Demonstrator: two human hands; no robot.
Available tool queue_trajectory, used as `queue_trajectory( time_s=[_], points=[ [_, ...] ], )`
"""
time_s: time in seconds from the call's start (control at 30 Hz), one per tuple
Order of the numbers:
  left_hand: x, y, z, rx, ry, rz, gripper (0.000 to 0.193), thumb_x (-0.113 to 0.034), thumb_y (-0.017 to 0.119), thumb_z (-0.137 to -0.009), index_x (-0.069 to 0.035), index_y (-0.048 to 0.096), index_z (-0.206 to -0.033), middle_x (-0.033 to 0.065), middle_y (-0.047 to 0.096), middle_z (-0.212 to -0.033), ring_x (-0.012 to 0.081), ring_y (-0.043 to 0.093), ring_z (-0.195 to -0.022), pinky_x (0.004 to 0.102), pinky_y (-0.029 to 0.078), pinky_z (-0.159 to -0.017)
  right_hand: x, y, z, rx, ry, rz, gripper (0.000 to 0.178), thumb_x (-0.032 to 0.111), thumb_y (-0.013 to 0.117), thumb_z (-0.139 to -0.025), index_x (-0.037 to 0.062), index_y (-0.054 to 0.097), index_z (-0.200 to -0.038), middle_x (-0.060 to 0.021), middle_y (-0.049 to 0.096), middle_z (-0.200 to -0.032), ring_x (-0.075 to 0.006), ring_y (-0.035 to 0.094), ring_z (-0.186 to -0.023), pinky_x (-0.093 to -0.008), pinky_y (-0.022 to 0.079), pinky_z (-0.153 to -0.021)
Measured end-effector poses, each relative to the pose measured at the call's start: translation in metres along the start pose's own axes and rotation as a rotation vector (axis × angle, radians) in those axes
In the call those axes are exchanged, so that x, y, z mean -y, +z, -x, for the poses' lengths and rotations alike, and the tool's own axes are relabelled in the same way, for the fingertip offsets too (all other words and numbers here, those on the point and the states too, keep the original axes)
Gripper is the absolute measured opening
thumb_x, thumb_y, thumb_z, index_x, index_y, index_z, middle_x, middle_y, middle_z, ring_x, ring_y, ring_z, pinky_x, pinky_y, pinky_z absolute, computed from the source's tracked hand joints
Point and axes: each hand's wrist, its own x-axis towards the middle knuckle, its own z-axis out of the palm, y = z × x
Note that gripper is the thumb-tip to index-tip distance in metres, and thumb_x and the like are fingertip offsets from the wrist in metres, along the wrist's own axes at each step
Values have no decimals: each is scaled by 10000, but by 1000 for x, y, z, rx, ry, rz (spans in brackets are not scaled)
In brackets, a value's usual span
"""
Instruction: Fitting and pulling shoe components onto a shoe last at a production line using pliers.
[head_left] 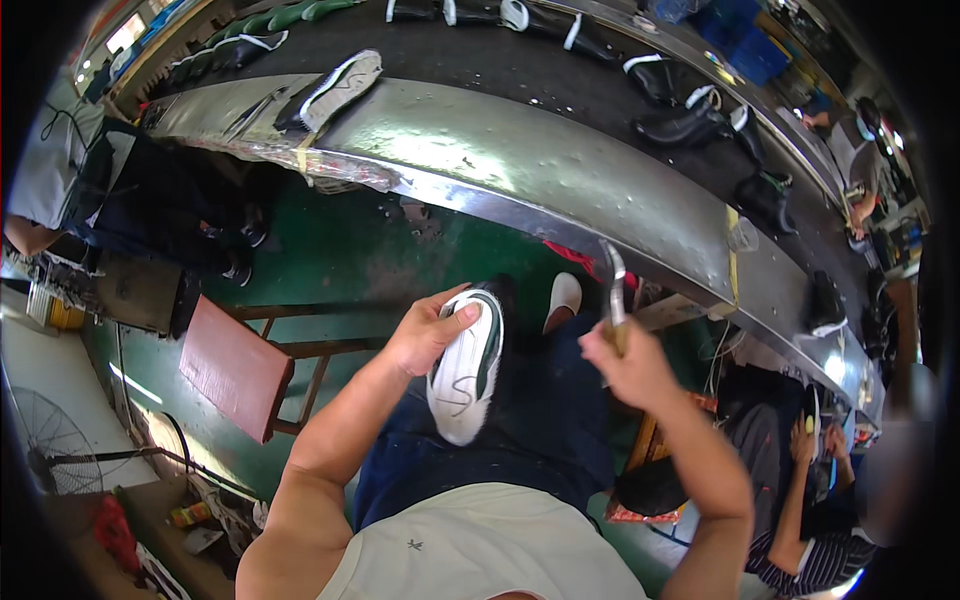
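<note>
Over my lap, my left hand (427, 335) is closed round a shoe (462, 375), its thumb pressing near the upper end. The shoe's pale underside faces up, with a dark wavy line on the lower part and a dark green strip along one side. To the right, my right hand (637, 365) grips a hammer (615, 275) by its yellowish handle. The hammer's curved metal head points up, raised apart from the shoe. Blur softens the right hand's fingers.
Ahead runs a metal-edged bench (560, 180) beside a dark conveyor (480, 65) carrying several dark shoes. Another shoe (340, 92) lies on the bench's left part. A brown stool (237, 368) stands left, near a fan (55, 440). Other people work at far left and right.
</note>
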Motion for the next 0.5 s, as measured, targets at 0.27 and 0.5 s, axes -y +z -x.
queue_trajectory(
  time_s=[0.27, 0.5],
  points=[
    [33, -27, 12, -163, 366, -904, 777, -242, 818, -874, -110, 434, -1536, 217, 410, -1510, 325, 327, -1467, 419, 295, -1197, -16, 122, -37, 186, 73, -103, 487, 340, 812, -849, -30, 597, -1082, -175, 688, -876, -287, 690, -799, -390, 533, -757],
    [30, -34, -9, 116, 373, -598, 487, -221, 569, -1046, -115, 415, -1496, 195, 237, -1633, 335, 198, -1548, 436, 203, -1235, -12, 90, -15, 197, -90, -70, 304, 250, 641, -1000, -23, 608, -1129, -123, 700, -827, -238, 687, -702, -391, 530, -676]
  ],
)
